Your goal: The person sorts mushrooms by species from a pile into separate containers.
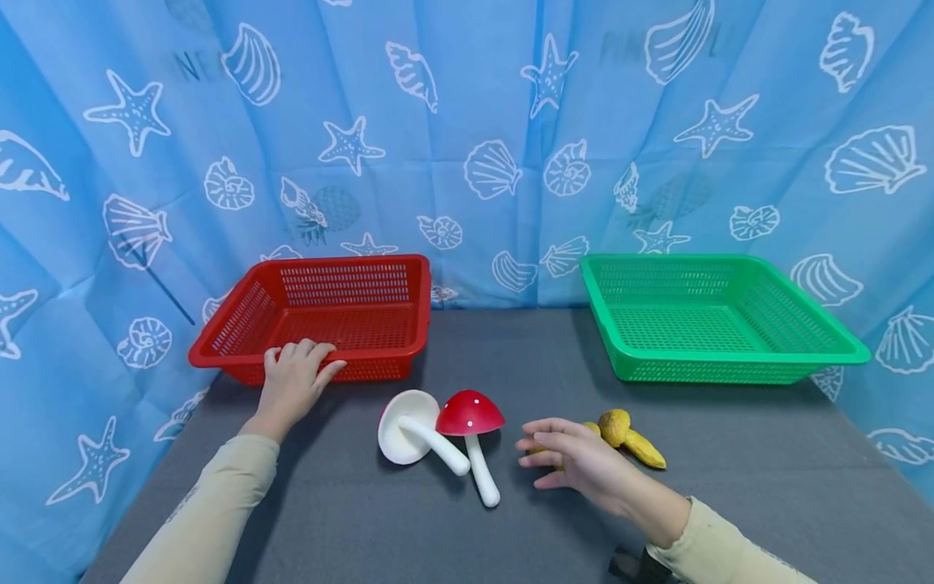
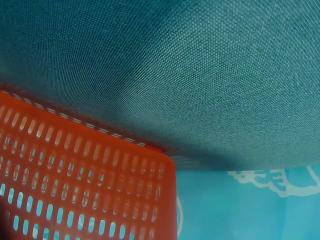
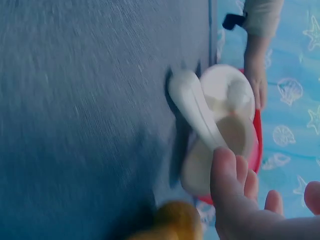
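My left hand (image 1: 295, 385) holds the front rim of a red plastic basket (image 1: 375, 354), its fingers bent over the edge. The basket's slotted wall (image 2: 75, 165) fills the lower left of the left wrist view. Two toy mushrooms with white stems lie on the table: one (image 1: 403, 444) shows its white underside, the other (image 1: 470, 414) a red cap with white dots. To their right, my right hand (image 1: 576, 462) hovers with fingers loosely spread and holds nothing. Beyond it lies a yellow mushroom (image 1: 642, 446); another yellow piece (image 1: 594, 427) is mostly hidden behind the hand.
A green plastic basket (image 1: 737, 369) stands at the back right of the grey table (image 1: 350, 527). Behind both baskets hangs a blue curtain (image 1: 467, 105) printed with shells and starfish. A small black object (image 1: 633, 566) shows beside the right sleeve.
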Action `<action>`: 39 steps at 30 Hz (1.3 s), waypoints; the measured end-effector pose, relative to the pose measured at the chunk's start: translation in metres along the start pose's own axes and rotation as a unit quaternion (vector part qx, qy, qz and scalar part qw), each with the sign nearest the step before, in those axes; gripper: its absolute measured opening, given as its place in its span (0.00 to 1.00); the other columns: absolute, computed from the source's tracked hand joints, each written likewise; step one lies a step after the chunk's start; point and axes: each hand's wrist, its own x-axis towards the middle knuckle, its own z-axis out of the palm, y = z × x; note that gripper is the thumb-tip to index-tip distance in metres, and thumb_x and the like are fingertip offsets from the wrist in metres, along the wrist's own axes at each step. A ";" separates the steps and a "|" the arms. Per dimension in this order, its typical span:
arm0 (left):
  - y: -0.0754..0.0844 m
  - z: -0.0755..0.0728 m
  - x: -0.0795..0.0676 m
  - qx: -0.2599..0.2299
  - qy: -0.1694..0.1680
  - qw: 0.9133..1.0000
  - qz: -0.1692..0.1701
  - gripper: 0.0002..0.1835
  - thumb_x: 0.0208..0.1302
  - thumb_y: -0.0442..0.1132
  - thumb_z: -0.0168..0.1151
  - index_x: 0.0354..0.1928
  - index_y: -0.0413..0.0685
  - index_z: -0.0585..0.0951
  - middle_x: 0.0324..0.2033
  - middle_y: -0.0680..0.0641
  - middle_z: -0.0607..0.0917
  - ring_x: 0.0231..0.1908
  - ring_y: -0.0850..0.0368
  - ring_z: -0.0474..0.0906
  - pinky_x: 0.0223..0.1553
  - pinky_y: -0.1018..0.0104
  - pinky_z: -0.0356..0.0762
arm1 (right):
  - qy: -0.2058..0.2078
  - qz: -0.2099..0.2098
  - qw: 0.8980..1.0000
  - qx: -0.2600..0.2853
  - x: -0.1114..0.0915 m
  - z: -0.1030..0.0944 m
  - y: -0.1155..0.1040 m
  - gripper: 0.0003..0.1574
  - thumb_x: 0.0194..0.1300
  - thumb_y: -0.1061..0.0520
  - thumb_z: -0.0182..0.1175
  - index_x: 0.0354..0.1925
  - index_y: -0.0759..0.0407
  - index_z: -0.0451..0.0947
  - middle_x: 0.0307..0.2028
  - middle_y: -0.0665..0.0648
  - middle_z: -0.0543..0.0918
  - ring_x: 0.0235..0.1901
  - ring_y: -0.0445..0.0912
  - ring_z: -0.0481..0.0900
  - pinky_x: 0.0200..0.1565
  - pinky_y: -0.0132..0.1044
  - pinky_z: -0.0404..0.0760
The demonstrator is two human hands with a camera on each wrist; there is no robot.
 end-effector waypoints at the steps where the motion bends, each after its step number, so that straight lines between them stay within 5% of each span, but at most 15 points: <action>1: 0.000 0.000 -0.001 -0.001 0.000 1.000 0.000 0.25 0.63 0.50 0.65 0.57 0.41 0.77 0.48 0.36 0.77 0.50 0.37 0.70 0.56 0.35 0.56 | -0.008 0.003 1.000 0.004 0.001 0.002 0.002 0.32 0.73 0.51 0.51 0.64 0.72 0.59 0.52 0.61 0.78 0.49 0.49 0.79 0.50 0.47 0.79; 13: 0.000 0.000 0.000 0.004 0.006 1.000 0.003 0.25 0.62 0.49 0.66 0.56 0.41 0.77 0.48 0.36 0.77 0.49 0.37 0.70 0.55 0.35 0.57 | -0.013 0.016 1.000 0.013 0.022 0.020 0.014 0.36 0.70 0.61 0.48 0.69 0.77 0.51 0.64 0.74 0.66 0.60 0.62 0.69 0.59 0.60 0.68; 26: 0.000 0.000 0.002 -0.007 0.006 1.000 0.000 0.25 0.62 0.48 0.66 0.57 0.41 0.78 0.48 0.36 0.77 0.50 0.38 0.70 0.56 0.35 0.56 | 0.005 0.020 0.999 0.031 0.045 0.035 0.021 0.47 0.63 0.69 0.49 0.75 0.67 0.39 0.64 0.74 0.65 0.49 0.53 0.75 0.58 0.59 0.68; 31: 0.002 0.000 0.002 0.001 0.006 1.000 0.000 0.25 0.62 0.49 0.66 0.56 0.41 0.78 0.47 0.36 0.78 0.49 0.38 0.70 0.55 0.35 0.56 | -0.004 0.013 1.000 0.023 0.049 0.036 0.021 0.52 0.62 0.72 0.51 0.75 0.64 0.34 0.63 0.74 0.66 0.53 0.54 0.74 0.60 0.63 0.65; 39: 0.003 -0.001 0.001 0.006 0.006 1.000 -0.002 0.25 0.62 0.49 0.67 0.56 0.42 0.78 0.48 0.36 0.78 0.49 0.38 0.70 0.56 0.35 0.56 | -0.005 0.001 0.999 0.049 0.056 0.039 0.021 0.56 0.62 0.75 0.51 0.76 0.59 0.31 0.49 0.63 0.78 0.36 0.45 0.81 0.36 0.38 0.80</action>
